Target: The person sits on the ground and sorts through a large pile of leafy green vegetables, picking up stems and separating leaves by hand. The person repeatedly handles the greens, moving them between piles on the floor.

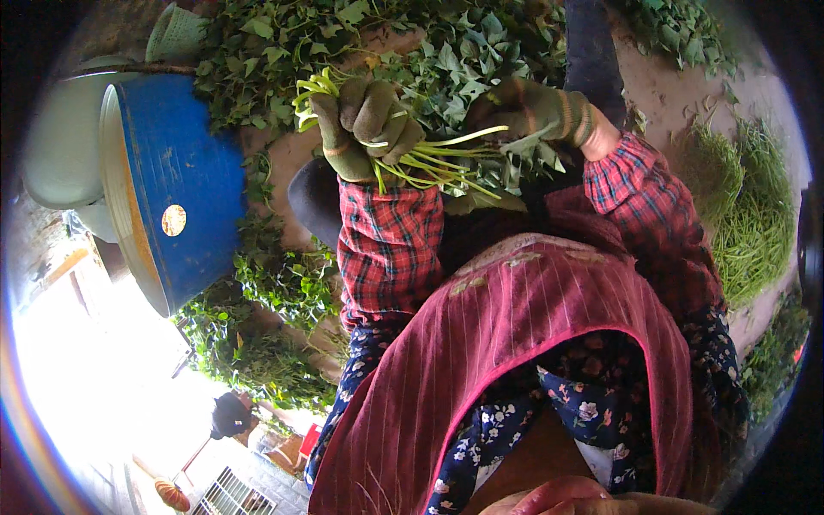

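My left hand, in a dark knit glove, is closed around a bunch of thin green stems. Their pale cut ends stick out on both sides of the fist. To its right my right hand, in a similar glove, is beside a wilted green leaf; its fingertips are in shadow, and whether they grip the leaf is unclear. Below and behind both hands lie heaped leafy green vines on the floor. A maroon striped apron covers my front.
A large blue plastic barrel lies at the left, near a green woven basket. A pile of green stems is on the floor at the right. More leafy vines lie below the barrel. A person in dark clothing is at the lower left.
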The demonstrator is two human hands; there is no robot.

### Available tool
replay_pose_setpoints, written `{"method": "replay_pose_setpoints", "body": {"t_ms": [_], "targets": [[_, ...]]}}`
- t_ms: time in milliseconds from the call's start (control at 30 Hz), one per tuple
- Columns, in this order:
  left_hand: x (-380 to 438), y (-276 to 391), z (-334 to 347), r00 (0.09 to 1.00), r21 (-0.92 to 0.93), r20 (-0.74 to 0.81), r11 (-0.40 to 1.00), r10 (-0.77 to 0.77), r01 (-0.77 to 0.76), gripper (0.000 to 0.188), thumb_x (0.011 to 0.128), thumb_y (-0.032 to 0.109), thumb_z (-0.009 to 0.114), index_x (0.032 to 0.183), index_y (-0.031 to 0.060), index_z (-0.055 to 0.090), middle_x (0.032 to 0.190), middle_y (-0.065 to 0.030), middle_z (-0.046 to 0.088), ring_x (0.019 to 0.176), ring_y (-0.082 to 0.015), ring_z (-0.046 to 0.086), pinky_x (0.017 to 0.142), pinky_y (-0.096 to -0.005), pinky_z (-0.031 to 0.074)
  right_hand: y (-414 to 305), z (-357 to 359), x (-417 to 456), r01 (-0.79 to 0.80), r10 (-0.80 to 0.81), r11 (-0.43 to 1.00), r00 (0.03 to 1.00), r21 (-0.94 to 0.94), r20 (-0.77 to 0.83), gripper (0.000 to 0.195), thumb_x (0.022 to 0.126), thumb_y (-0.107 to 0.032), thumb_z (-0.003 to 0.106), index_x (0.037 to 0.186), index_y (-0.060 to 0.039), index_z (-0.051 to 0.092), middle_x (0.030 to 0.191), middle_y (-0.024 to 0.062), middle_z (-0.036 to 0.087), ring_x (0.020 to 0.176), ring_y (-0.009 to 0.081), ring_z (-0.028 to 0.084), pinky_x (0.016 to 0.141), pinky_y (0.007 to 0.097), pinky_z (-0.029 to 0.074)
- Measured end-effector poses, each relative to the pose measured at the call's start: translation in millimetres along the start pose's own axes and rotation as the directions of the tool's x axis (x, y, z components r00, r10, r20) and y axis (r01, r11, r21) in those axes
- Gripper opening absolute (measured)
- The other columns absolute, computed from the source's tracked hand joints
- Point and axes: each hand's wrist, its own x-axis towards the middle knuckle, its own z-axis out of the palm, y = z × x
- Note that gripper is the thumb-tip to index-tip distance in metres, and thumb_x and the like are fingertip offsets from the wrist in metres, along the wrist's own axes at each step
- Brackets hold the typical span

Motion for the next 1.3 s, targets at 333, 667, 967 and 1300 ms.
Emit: {"method": "replay_pose_setpoints", "body": {"t_ms": [333, 667, 967, 1300], "targets": [[-3, -5, 6, 0.982, 0.165, -0.187, 0.986, 0.015, 0.016, 0.033, 0.083, 0.04, 0.042, 0.065, 0.0132, 0.038, 0.051, 0.0042, 0.031, 0.037, -0.007, 0.025, 0.034, -0.0216, 0.028, 5, 25, 3, -0.288, 0.252, 0.935, 0.95, 0.208, 0.183, 0.024, 0.071, -0.016, 0.059, 0.088, 0.0002, 0.056, 0.074, 0.0065, 0.057, 0.066, 0.0143, 0.051, 0.059, 0.0276, 0.04], [-3, -8, 10, 0.971, 0.219, -0.236, 0.972, -0.029, 0.082, 0.035, 0.082, 0.04, 0.046, 0.061, 0.0137, 0.035, 0.053, 0.0027, 0.032, 0.039, -0.0078, 0.027, 0.034, -0.0216, 0.027, 17, 39, -7, -0.099, 0.09, 0.9, 0.995, 0.425, 0.041, 0.026, 0.077, -0.023, 0.052, 0.089, 0.0003, 0.054, 0.084, 0.0062, 0.055, 0.075, 0.0135, 0.05, 0.065, 0.0276, 0.041], [-1, -7, 9, 0.964, 0.249, -0.262, 0.968, 0.052, 0.016, 0.035, 0.082, 0.041, 0.044, 0.061, 0.0148, 0.034, 0.052, 0.0049, 0.029, 0.038, -0.0063, 0.025, 0.034, -0.0221, 0.026, 84, 3, -17, -0.025, 0.287, 0.828, 0.877, 0.56, -0.385, 0.027, 0.075, -0.029, 0.058, 0.087, -0.006, 0.05, 0.083, 0.0018, 0.052, 0.076, 0.011, 0.05, 0.07, 0.0254, 0.042], [-4, -3, 4, 0.971, 0.197, -0.236, 0.98, 0.033, 0.015, 0.033, 0.083, 0.041, 0.043, 0.064, 0.014, 0.037, 0.054, 0.0042, 0.032, 0.04, -0.0078, 0.027, 0.036, -0.022, 0.028, 17, -10, -44, -0.248, 0.405, 0.86, 0.865, 0.447, -0.298, 0.021, 0.075, -0.02, 0.057, 0.091, -0.007, 0.053, 0.076, -0.0023, 0.051, 0.066, 0.0065, 0.047, 0.062, 0.0208, 0.038]]}}
